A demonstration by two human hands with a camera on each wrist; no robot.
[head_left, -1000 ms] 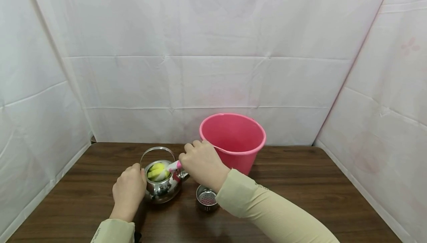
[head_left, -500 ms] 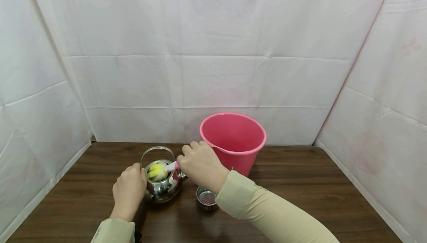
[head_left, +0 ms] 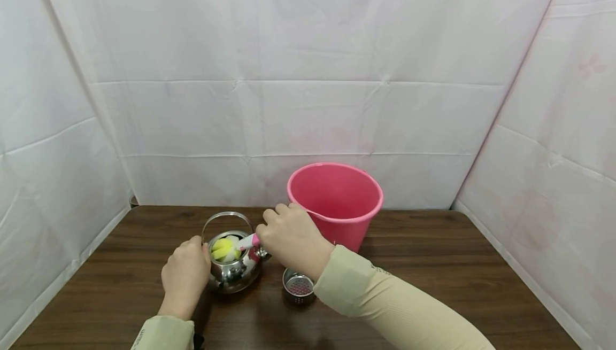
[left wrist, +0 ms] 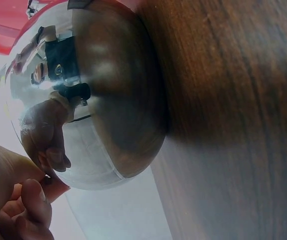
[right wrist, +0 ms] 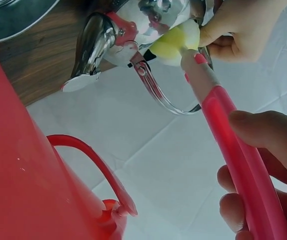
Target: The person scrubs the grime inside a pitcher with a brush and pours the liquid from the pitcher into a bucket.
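A shiny steel teapot (head_left: 236,276) with a hoop handle (head_left: 227,215) stands on the table at left centre, its top uncovered. My left hand (head_left: 186,272) holds its left side close to the rim and handle end, fingers curled in the left wrist view. My right hand (head_left: 292,240) grips the pink handle (right wrist: 241,162) of a sponge brush. The brush's yellow and white sponge head (head_left: 222,249) sits inside the teapot's mouth, with the handle slanting up to the right. The teapot's spout (right wrist: 89,52) points toward the bucket in the right wrist view.
A pink bucket (head_left: 344,232) stands behind and right of my right hand. Near that forearm is a small perforated steel strainer (head_left: 298,287), partly covered by the sleeve. White sheeting (head_left: 308,115) surrounds the dark wooden table (head_left: 457,280).
The sponge head has turned and shifted slightly in the teapot's mouth, showing more white. My right hand has moved a little to the left. My left hand and the teapot stay in place.
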